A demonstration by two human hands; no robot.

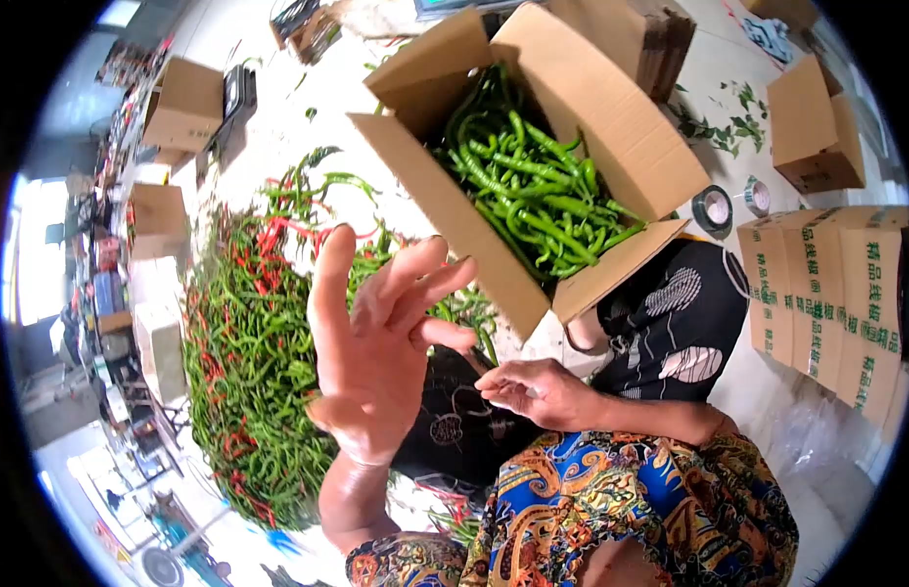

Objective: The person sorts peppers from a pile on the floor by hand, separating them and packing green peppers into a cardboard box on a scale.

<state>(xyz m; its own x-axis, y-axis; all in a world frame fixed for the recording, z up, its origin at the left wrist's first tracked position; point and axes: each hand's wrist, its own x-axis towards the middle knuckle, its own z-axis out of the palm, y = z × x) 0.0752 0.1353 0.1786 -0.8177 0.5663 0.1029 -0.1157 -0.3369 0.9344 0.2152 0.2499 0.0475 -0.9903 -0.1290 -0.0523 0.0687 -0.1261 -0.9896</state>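
Observation:
My left hand (381, 328) is raised palm toward me, between the chili pile and the open carton. Its fingers are spread and partly bent, and it holds nothing. Lower and to the right, my right hand (543, 393) hovers over my lap, fingers curled together with no object showing in them. Long green chili peppers (547, 191) fill much of the open cardboard box (450, 220), which stands tilted in front of my knees with its flaps up. Beyond my left hand spreads a large heap of green and red chili peppers (254, 362).
Tape rolls (714, 209) lie right of the box, near stacked printed cartons (817, 303). Another open carton (815, 127) stands at the far right. Leaves (733, 122) litter the floor. More boxes (185, 106) and a black scale-like device (239, 96) stand at the upper left.

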